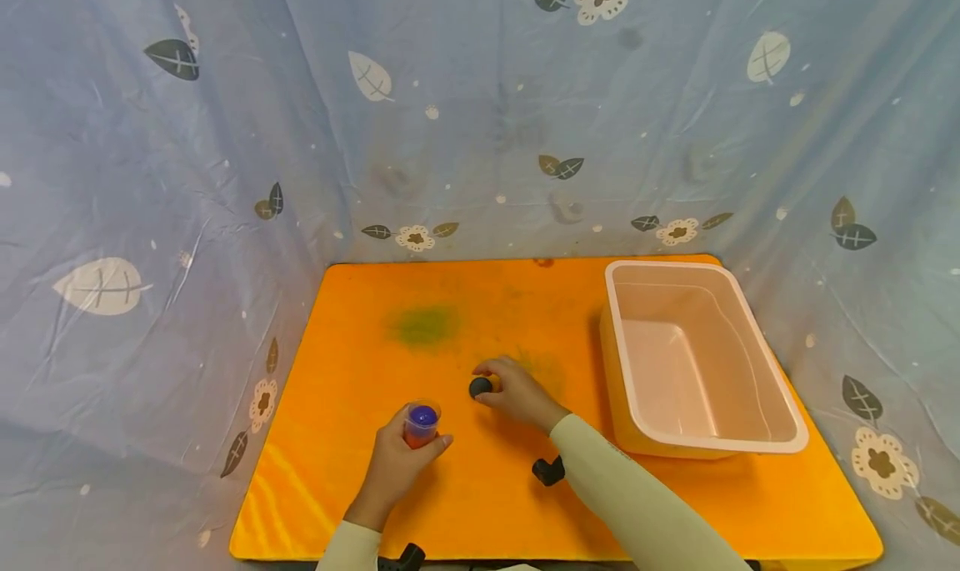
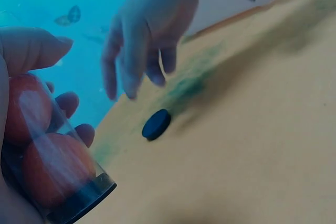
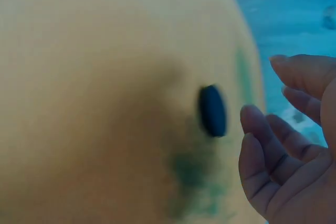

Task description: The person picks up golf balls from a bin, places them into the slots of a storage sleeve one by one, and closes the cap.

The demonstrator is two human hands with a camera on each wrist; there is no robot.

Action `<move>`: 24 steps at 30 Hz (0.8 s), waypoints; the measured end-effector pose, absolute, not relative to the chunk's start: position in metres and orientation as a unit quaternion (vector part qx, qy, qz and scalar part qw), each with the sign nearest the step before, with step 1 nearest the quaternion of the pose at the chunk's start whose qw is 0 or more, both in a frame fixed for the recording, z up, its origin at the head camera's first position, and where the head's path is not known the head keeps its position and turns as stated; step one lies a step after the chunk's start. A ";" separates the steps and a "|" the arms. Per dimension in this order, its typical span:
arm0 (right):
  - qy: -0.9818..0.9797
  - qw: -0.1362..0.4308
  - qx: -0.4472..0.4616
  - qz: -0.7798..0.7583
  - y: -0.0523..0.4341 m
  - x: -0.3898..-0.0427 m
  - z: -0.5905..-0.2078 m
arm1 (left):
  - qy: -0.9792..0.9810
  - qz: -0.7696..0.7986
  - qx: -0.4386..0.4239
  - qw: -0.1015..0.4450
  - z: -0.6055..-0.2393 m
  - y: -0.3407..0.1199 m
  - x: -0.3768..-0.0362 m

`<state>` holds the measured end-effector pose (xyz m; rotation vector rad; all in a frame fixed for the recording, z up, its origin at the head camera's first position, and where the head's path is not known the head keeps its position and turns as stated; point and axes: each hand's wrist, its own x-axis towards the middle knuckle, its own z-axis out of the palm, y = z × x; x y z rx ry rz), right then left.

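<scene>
My left hand point(image 1: 393, 464) grips a clear cylindrical container point(image 1: 412, 434) with its fingers and thumb round the side. A purple ball point(image 1: 423, 416) shows at the container's top in the head view. Lower down, the left wrist view has two reddish balls point(image 2: 59, 169) behind the clear wall, above a dark base point(image 2: 86, 200). A round black lid point(image 1: 481, 388) lies on the table. Above and beside it hovers my right hand point(image 1: 517, 393), its fingers loosely bent. In the right wrist view a gap separates those fingers point(image 3: 254, 166) from the lid point(image 3: 212, 111).
The orange-topped table point(image 1: 360, 371) carries a pale pink plastic tub point(image 1: 626, 363) on the right. Greenish stains point(image 1: 426, 327) mark the tabletop. A patterned blue-grey curtain point(image 1: 480, 137) encloses the back and both sides.
</scene>
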<state>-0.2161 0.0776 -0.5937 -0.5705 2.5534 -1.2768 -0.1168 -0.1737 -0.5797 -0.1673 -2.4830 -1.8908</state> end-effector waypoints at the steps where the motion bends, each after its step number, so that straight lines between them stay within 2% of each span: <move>1: 0.877 0.118 -0.190 -0.425 0.075 -0.220 -0.598 | -0.793 -0.607 -0.054 0.007 -0.580 -0.174 -0.117; 10: 0.905 0.128 -0.184 -0.362 0.063 -0.235 -0.628 | -0.789 -0.611 -0.059 0.002 -0.580 -0.177 -0.117; 24: 0.924 0.114 -0.209 -0.300 0.061 -0.233 -0.613 | -0.794 -0.605 -0.068 -0.007 -0.580 -0.175 -0.115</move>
